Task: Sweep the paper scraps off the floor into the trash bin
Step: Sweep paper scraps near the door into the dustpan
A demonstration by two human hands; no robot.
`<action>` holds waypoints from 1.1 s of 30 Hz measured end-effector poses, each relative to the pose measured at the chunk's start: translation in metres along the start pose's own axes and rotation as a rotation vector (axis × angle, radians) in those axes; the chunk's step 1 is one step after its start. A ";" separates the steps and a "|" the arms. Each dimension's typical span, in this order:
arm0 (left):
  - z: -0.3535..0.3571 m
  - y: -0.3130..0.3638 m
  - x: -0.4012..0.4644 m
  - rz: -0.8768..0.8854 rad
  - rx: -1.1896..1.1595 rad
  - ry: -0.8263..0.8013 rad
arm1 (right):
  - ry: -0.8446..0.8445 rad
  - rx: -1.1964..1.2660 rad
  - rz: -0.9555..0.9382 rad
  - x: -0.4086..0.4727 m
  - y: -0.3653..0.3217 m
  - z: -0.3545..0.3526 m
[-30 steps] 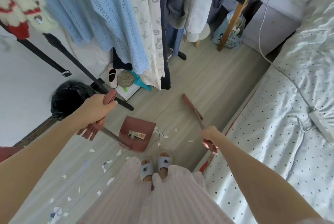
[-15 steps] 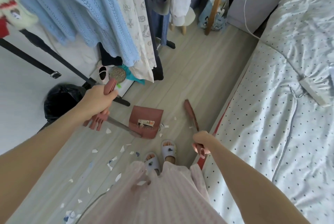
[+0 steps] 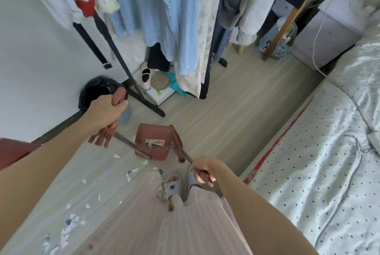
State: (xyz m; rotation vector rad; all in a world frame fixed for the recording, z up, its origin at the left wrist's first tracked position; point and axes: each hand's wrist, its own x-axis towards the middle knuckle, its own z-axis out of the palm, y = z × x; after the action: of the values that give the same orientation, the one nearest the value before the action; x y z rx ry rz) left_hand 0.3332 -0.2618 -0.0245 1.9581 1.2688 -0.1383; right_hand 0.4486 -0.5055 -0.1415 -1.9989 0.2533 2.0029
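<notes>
left hand (image 3: 103, 111) clenched on the dustpan handle, right hand (image 3: 202, 169) clenched on the broom handle. dustpan (image 3: 154, 141) sits on the floor, broom (image 3: 177, 141) head against its right edge. only a little looks collected so far. most scraps (image 3: 70, 226) still lie along the floor to my left. bin (image 3: 98, 92) is just past my left hand; looks like nothing dumped yet.
</notes>
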 end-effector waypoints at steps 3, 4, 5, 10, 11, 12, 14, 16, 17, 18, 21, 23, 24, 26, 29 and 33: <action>-0.015 -0.023 -0.010 -0.072 -0.046 0.038 | 0.026 -0.029 -0.016 0.010 -0.020 0.008; -0.020 -0.030 -0.013 -0.100 -0.077 0.046 | 0.027 -0.026 -0.036 0.011 -0.027 0.006; -0.024 -0.036 -0.016 -0.125 -0.099 0.059 | 0.035 -0.006 -0.046 0.011 -0.035 0.003; -0.046 -0.065 -0.032 -0.235 -0.149 0.176 | 0.071 0.031 -0.095 -0.003 -0.075 -0.011; -0.049 -0.069 -0.035 -0.245 -0.157 0.191 | 0.072 0.033 -0.085 -0.006 -0.081 -0.013; -0.051 -0.074 -0.039 -0.262 -0.163 0.208 | 0.076 0.008 -0.076 -0.007 -0.087 -0.012; -0.053 -0.082 -0.045 -0.301 -0.167 0.232 | 0.109 -0.079 -0.085 -0.011 -0.098 -0.012; -0.053 -0.092 -0.052 -0.356 -0.209 0.274 | 0.111 -0.124 -0.092 -0.012 -0.109 -0.010; -0.051 -0.095 -0.056 -0.377 -0.229 0.291 | 0.116 -0.139 -0.092 -0.011 -0.112 -0.009; -0.050 -0.098 -0.060 -0.400 -0.241 0.313 | 0.119 -0.150 -0.097 -0.010 -0.114 -0.008; -0.047 -0.102 -0.073 -0.476 -0.251 0.380 | 0.120 -0.133 -0.099 -0.002 -0.117 0.001; -0.044 -0.106 -0.080 -0.526 -0.278 0.423 | 0.088 -0.157 -0.101 0.003 -0.121 0.009; -0.041 -0.108 -0.084 -0.553 -0.291 0.442 | 0.050 -0.174 -0.105 0.006 -0.123 0.014; -0.034 -0.113 -0.093 -0.592 -0.312 0.472 | -0.002 -0.233 -0.110 0.008 -0.125 0.026; -0.023 -0.120 -0.110 -0.640 -0.334 0.534 | -0.051 -0.360 -0.111 0.006 -0.125 0.050; -0.017 -0.136 -0.130 -0.714 -0.379 0.604 | -0.134 -0.541 -0.114 0.008 -0.129 0.080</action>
State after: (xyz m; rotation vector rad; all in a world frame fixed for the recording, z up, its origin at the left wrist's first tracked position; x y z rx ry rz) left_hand 0.1532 -0.3186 -0.0263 1.1802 2.1663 0.3475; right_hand 0.4162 -0.3572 -0.1372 -2.0897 -0.4720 2.2894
